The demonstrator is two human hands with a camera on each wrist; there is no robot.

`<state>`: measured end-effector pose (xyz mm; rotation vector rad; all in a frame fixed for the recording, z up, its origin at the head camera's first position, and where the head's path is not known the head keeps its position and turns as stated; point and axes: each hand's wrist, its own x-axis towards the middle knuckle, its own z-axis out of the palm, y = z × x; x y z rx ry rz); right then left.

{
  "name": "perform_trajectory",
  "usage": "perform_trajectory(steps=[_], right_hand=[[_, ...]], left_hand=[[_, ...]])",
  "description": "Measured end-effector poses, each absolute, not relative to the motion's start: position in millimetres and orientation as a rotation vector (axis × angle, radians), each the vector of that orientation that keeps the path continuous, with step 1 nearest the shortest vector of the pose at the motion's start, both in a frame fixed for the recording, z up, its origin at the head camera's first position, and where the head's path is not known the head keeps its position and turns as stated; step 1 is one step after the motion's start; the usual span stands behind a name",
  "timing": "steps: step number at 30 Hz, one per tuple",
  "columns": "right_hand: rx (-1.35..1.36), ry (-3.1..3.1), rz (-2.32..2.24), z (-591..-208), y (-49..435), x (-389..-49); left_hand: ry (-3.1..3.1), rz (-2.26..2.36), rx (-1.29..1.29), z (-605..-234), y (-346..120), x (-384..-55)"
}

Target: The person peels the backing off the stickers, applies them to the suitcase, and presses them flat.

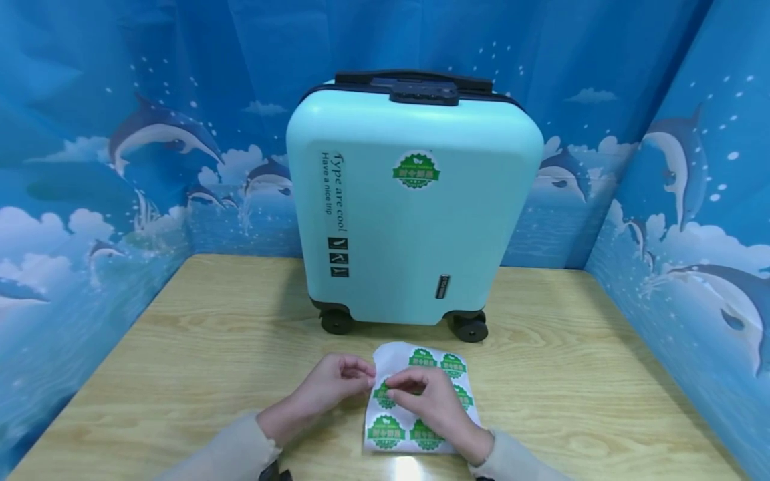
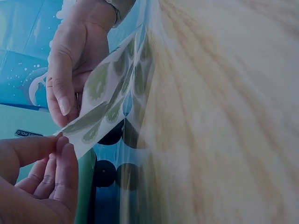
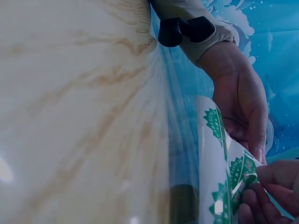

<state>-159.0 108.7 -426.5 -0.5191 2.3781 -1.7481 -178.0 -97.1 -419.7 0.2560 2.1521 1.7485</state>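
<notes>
**Sticker sheet (image 1: 394,359) lifted by its edge before an upright suitcase (image 1: 385,227)**

The sheet of green-and-white stickers lies on the table (image 1: 240,347), at 6 o'clock from the pale turquoise suitcase, its 9 o'clock edge bent up off the surface. The left hand (image 1: 332,386) comes in from 8 o'clock; its grip is closed, thumb and fingertip pinching that raised edge. The right hand (image 1: 438,404) reaches in from 5 o'clock across the sheet. Its grip is nearly closed, fingertips bunched at the sheet's 9 o'clock sticker (image 1: 380,399); I cannot tell whether they have hold of its border.

A matching sticker (image 1: 416,170) sits on the suitcase's front, towards 12 o'clock, with black lettering (image 1: 334,194) at 10 o'clock and a small dark badge (image 1: 442,286) at 5 o'clock. Dolphin-print curtains (image 1: 240,80) stand behind.
</notes>
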Motion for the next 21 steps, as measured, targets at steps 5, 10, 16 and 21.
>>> perform_trajectory(steps=[5,10,16,21], right_hand=[[-0.517,2.448,-1.720,-425.4,106.6,-156.0],[-0.514,2.495,-1.719,-426.2,105.2,-154.9],[-0.512,2.527,-1.687,-425.7,105.5,-153.6],[-0.504,2.539,-1.676,-425.1,104.4,-152.7]], left_hand=[[2.120,1.804,0.239,-417.7,-93.7,-177.2],[2.076,1.859,0.271,-414.3,-92.3,-175.4],[2.045,1.887,0.289,-414.1,-90.4,-173.8],[2.012,1.912,0.294,-416.1,-87.5,-172.3]])
